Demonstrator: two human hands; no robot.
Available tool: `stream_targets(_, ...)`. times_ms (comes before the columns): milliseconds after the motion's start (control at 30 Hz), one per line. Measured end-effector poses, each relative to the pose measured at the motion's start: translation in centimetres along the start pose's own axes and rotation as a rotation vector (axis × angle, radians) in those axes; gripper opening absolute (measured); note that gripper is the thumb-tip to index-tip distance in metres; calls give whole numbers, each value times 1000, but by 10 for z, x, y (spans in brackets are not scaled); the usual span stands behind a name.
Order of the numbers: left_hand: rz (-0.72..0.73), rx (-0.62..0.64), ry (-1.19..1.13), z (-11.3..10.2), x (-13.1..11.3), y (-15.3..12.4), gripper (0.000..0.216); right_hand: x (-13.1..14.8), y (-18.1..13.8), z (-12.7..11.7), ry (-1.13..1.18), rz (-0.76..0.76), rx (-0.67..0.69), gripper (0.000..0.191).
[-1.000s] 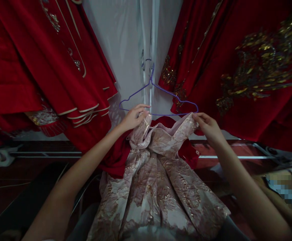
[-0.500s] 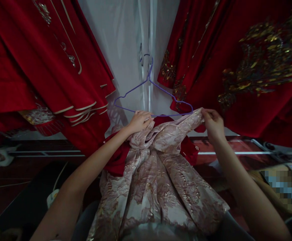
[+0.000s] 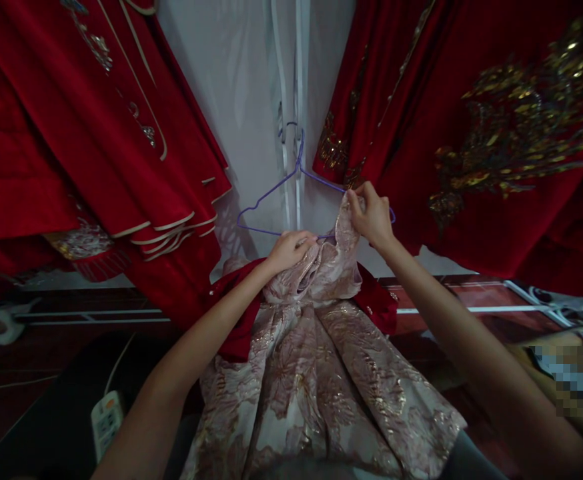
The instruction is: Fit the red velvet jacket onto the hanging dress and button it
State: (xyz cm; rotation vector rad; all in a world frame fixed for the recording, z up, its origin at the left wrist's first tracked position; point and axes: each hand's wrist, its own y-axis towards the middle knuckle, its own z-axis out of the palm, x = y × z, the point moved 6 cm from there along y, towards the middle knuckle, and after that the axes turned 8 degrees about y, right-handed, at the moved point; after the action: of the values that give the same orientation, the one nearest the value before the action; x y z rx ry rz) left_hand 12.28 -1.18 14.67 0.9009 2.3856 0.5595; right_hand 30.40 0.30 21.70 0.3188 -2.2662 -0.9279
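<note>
A pale pink dress (image 3: 316, 373) with gold floral brocade and dark red sleeves hangs down in front of me. A purple wire hanger (image 3: 271, 190) hangs from a white pole (image 3: 299, 87) just above it. My left hand (image 3: 289, 250) is closed on the dress's upper edge right at the hanger's bottom wire. My right hand (image 3: 371, 213) pinches the dress's other shoulder and holds it up against the hanger's right arm.
Red velvet garments (image 3: 86, 133) with cream piping hang at the left. Red robes with gold embroidery (image 3: 496, 133) hang at the right. A white power strip (image 3: 105, 420) lies on the dark floor at lower left. A white rail (image 3: 91, 313) runs low behind.
My right hand has lifted its side of the dress up and leftward onto the hanger's right arm. My left hand has stayed at the bottom wire, shifting slightly right.
</note>
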Motion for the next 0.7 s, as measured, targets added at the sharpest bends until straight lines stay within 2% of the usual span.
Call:
stream_targets(33,-8,-52,-43,-10,5,-1,37,-2,0,-1,3,-5,2,42)
stream_targets(100,-82,-237,-28,-40,24,-8,38,-6,1,-5,29,-28,0,43)
stream_targets(200,-360,-613,244,-92,69,-41,36,-13,5,-12,108,-82,-22,43)
stream_targets(267,-528,-792,383,-117,98,-73,37,-16,8,-13,174,-115,-45,40)
stream_targets(333,-587,-824,383,-126,124,-100,37,-18,9,-11,226,-139,-64,38)
stream_targets(433,-666,-729,325,-122,157,-128,36,-20,9,-7,257,-146,-76,36)
stream_targets(500,-703,-680,291,-116,170,-139,37,-20,9,-6,263,-140,-77,37)
stream_targets(600,-675,-699,230,-113,174,-142,39,-20,9,-7,258,-139,-70,38)
stream_targets(700,-589,-749,159,-119,164,-131,39,-18,9,-9,247,-147,-61,35)
